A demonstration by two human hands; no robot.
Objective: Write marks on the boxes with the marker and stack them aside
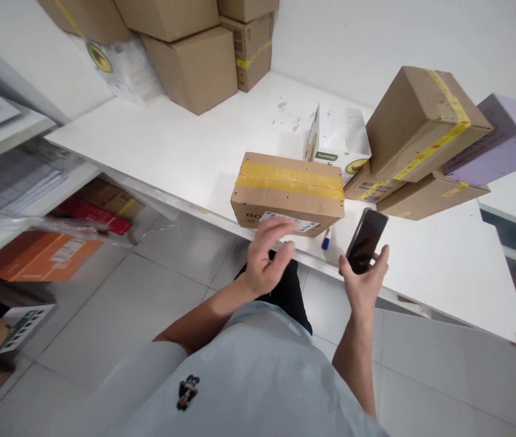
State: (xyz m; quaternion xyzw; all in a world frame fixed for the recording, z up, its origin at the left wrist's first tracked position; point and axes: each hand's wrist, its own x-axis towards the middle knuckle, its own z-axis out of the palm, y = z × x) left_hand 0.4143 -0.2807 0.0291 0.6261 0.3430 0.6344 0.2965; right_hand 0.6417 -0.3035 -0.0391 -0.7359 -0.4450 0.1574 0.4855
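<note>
My right hand [363, 279] grips a black smartphone [368, 237] by its lower end, thumb and fingers on opposite edges, its dark screen facing up. In front of a taped cardboard box [288, 200] hangs my left hand [268, 258], empty, with the fingers apart and slightly curled. That box stands at the front edge of the white table [194, 158]. Wide yellow tape runs along its top, and a printed label [303, 224] on its near side is partly covered by my fingers. A marker with a blue cap [326, 240] lies between the box and the phone.
Behind the taped box is a white box with an avocado picture [342, 136]. Stacked cartons [426, 121] and a lilac box [508, 136] stand to the right. More cartons [194, 67] fill the back left. Shelves [25, 133] with an orange box [44, 255] line the left side.
</note>
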